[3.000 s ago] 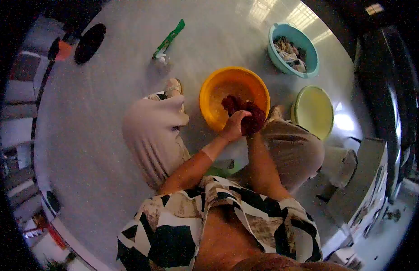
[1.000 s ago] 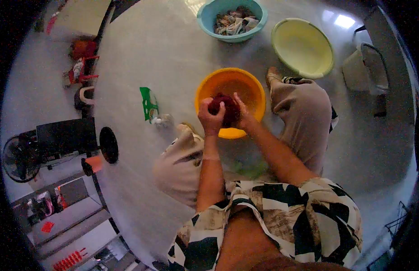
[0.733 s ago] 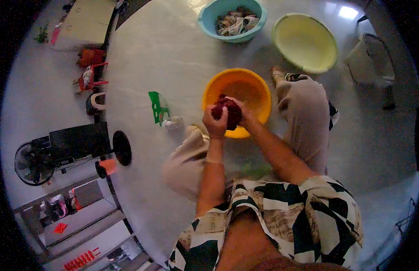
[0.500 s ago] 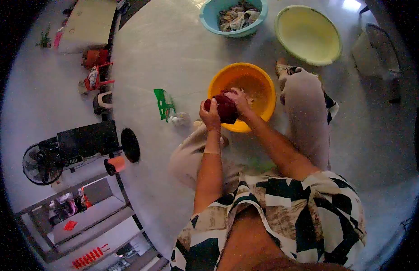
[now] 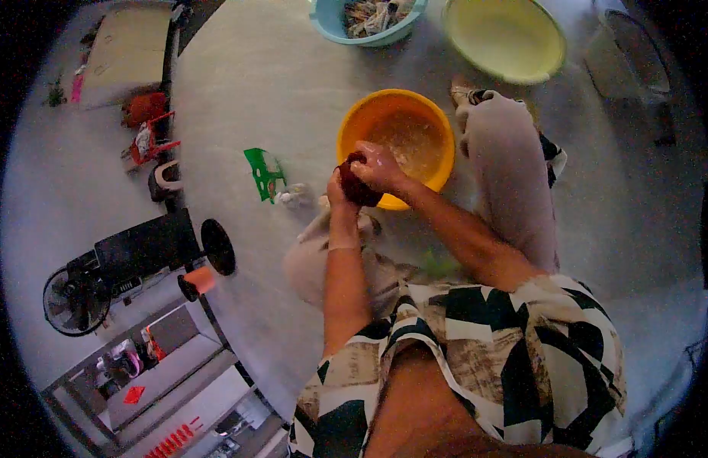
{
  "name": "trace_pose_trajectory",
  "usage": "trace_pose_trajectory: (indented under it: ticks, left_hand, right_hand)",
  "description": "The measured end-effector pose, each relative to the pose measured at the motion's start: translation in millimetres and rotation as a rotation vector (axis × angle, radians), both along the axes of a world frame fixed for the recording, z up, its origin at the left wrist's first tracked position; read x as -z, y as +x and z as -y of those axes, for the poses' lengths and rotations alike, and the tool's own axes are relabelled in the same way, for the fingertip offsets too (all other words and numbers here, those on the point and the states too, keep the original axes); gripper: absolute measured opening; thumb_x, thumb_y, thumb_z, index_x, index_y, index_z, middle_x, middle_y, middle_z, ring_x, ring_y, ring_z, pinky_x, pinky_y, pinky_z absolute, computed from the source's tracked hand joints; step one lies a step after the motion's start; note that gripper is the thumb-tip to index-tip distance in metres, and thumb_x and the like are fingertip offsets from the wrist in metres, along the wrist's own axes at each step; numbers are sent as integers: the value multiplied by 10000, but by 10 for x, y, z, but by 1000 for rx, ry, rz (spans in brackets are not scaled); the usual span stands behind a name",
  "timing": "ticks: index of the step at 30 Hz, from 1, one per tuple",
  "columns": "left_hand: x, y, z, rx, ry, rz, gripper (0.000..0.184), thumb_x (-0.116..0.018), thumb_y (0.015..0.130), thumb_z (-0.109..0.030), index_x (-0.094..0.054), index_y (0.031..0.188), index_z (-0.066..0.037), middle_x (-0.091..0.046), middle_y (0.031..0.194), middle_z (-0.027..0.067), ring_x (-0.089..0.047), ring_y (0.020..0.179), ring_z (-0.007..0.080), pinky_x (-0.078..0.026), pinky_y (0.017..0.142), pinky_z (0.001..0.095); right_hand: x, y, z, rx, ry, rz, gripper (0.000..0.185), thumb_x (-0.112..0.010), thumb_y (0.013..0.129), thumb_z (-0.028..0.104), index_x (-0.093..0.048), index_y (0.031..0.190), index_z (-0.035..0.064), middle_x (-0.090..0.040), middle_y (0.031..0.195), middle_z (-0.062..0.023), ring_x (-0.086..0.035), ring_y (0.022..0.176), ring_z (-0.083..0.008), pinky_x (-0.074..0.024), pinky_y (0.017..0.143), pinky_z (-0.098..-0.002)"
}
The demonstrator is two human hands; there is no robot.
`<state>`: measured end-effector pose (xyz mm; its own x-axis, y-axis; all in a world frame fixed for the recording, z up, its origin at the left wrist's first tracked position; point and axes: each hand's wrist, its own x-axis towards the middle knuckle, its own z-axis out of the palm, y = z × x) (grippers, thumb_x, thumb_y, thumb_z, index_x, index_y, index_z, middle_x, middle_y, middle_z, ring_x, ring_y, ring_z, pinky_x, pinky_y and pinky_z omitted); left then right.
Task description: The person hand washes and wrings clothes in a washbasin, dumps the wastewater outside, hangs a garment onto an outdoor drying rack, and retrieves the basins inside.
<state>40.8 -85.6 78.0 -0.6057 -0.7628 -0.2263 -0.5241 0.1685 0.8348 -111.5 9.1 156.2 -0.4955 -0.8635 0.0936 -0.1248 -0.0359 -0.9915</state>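
Both hands grip a dark red cloth [image 5: 358, 185], bunched up over the near-left rim of an orange basin [image 5: 443, 172]. My left hand [image 5: 340, 192] is wrapped round its left side, with the fingers partly hidden. My right hand [image 5: 378, 166] is closed on its upper right part and looks wet. Cloudy water with pale foam or bits [image 5: 411, 145] lies in the basin below. How the cloth is folded, and its exact kind, cannot be made out.
A green packet [image 5: 262, 174] and a small whitish bundle [image 5: 294, 195] lie left of the basin. Farther off stand a light blue basin [image 5: 331, 32] holding crumpled items and a pale yellow basin [image 5: 506, 38]. A black fan [image 5: 78, 300] is at left.
My right hand has shifted over the top of the cloth, which is now more tightly bunched between both hands. The whole view has moved slightly, with the basins higher up.
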Motion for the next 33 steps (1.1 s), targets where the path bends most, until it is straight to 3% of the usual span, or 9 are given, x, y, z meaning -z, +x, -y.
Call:
trace_pose_trajectory:
  ticks: [1, 3, 5, 10, 16, 21, 25, 26, 33]
  left_hand:
    - [-109, -28, -54, -7, 51, -28, 325, -412, 861, -286, -531, 1050, -50, -582, 967, 108, -591, 832, 265, -511, 712, 415]
    - [-245, -95, -121, -394, 793, -478, 337, -407, 864, -292, -519, 1072, -51, -577, 983, 107, -585, 861, 265, -510, 713, 420]
    - [-56, 66, -73, 7, 161, -6, 332, -412, 865, -291, -515, 1081, -60, -573, 996, 103, -579, 882, 263, -512, 707, 419]
    - [70, 87, -170, -160, 450, -384, 364, -421, 864, -335, -510, 1104, -75, -565, 1034, 99, -572, 913, 261, -508, 736, 414]
    - [-212, -36, -244, -31, 92, -254, 372, -415, 881, -336, -501, 1125, -69, -553, 1075, 105, -566, 955, 261, -500, 798, 420]
    - [-683, -191, -222, -761, 471, -600, 310, -479, 864, -275, -523, 1078, -55, -585, 1011, 108, -603, 870, 262, -521, 770, 403]
    - [-1387, -452, -302, -603, -319, -218, 220, -587, 822, -232, -583, 866, -17, -616, 843, 110, -605, 723, 242, -491, 653, 357]
    - [-1414, -445, -235, -559, -485, -133, 220, -605, 816, -230, -584, 833, -12, -616, 818, 110, -601, 704, 240, -480, 635, 354]
    - [-1705, -680, -14, 50, -1195, -209, 206, -702, 686, -183, -541, 754, -75, -570, 764, 85, -564, 760, 276, -454, 707, 377]
  right_hand:
    - [-47, 1, -15, -28, 30, -14, 239, -557, 688, 202, -554, 827, 8, -590, 813, -193, -570, 754, -357, -461, 670, -410]
    - [-124, 1, -39, -87, 84, -45, 254, -561, 688, 228, -562, 826, 15, -589, 821, -190, -570, 769, -360, -462, 674, -419]
    - [-155, 21, -59, -129, 77, -148, 269, -565, 691, 253, -566, 834, 26, -589, 826, -185, -571, 778, -356, -462, 675, -426]
    - [-183, 40, -71, -122, -31, -189, 282, -553, 687, 273, -555, 792, 12, -565, 816, -212, -556, 766, -375, -455, 660, -443]
    - [-187, -15, 2, -63, -25, -160, 309, -591, 684, 277, -571, 850, 17, -574, 855, -198, -566, 808, -358, -466, 702, -426]
    - [8, 54, 103, 111, 36, 272, 427, -639, 715, 365, -583, 986, 40, -593, 927, -166, -585, 859, -309, -476, 771, -406]
    - [412, 143, 365, -15, 43, 795, 588, -592, 770, 526, -512, 1168, 101, -581, 1063, -112, -562, 956, -288, -473, 767, -424]
    - [-116, 2, 55, -108, 208, 872, 644, -519, 788, 602, -451, 1239, 147, -551, 1134, -86, -543, 1006, -280, -463, 772, -473]
    - [-489, -130, 107, -363, -82, 1322, 571, -440, 830, 617, -484, 1191, 177, -560, 1121, -60, -543, 1005, -270, -473, 798, -495]
